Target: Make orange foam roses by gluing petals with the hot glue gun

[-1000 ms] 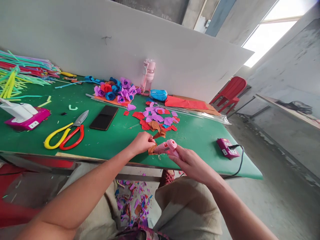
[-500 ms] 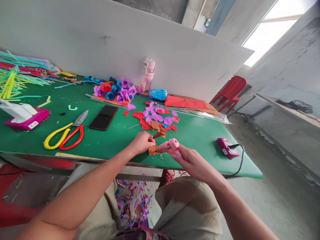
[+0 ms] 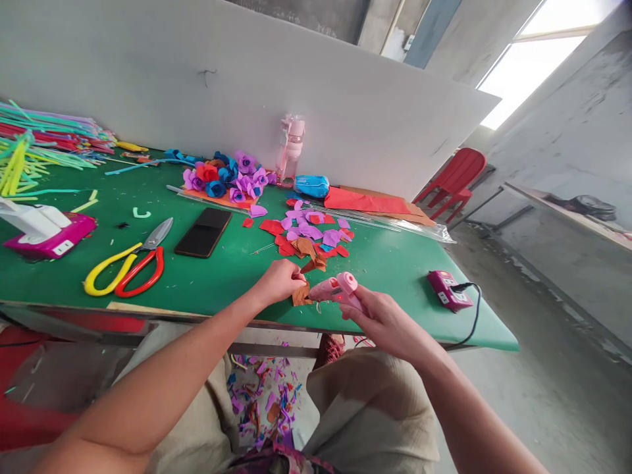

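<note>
My right hand (image 3: pixel 382 319) is wrapped round the handle of a pink glue gun (image 3: pixel 340 287), which has a small red light on its side. Its nozzle points left, at a small brown crepe paper piece (image 3: pixel 302 296) near the table's front edge. My left hand (image 3: pixel 279 282) is closed in a pinch at that paper's upper left edge; the fingertips are partly hidden. Just beyond those fingers lies a twisted brown paper strip (image 3: pixel 314 264). Cut purple petals (image 3: pixel 310 232) and red paper pieces (image 3: pixel 271 227) are scattered behind it.
Scissors (image 3: pixel 141 260) and a phone (image 3: pixel 203 232) lie to the left. Finished paper flowers (image 3: pixel 227 174), a pink bottle (image 3: pixel 291 150) and a blue pouch (image 3: pixel 312 186) stand further back. A purple power socket (image 3: pixel 449 291) with a cable sits at right. Pipe cleaners (image 3: pixel 49 141) fill the far left.
The glue gun has tilted slightly and my right fingers have curled a little more on its handle. My left hand stays at the brown paper. The view shifts slightly.
</note>
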`<state>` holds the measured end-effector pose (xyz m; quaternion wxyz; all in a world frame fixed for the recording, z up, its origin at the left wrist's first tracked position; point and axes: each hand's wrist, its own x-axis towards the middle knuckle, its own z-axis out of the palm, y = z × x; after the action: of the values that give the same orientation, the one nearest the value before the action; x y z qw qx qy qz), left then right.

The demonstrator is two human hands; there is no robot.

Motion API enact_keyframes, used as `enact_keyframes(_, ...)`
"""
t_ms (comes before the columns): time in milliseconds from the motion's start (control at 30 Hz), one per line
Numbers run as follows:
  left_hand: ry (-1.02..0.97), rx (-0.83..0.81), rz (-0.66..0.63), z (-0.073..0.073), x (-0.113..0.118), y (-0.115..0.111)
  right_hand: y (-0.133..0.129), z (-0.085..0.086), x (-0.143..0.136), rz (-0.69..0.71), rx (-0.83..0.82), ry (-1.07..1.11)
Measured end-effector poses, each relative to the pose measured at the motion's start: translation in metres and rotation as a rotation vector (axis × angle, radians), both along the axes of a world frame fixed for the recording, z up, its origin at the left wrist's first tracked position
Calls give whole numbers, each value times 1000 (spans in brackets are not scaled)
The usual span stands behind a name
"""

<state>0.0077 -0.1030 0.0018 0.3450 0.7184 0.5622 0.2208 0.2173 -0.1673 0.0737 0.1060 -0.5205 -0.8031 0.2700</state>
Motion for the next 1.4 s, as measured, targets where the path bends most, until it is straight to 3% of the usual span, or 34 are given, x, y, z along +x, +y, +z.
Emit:
enact_keyframes(233, -5, 6, -12, 0, 0, -1, 0, -2, -9, 43, -10, -19)
enact_keyframes(700, -10, 33, -7, -7, -1, 2, 4, 0, 0, -3, 28, -57)
enact_keyframes(900, -12, 34, -1, -6, 0, 2, 3, 1, 5, -42, 4, -3)
enact_keyframes(1400, -18, 28, 2, -2, 0, -1, 0, -2, -8, 13, -10, 0)
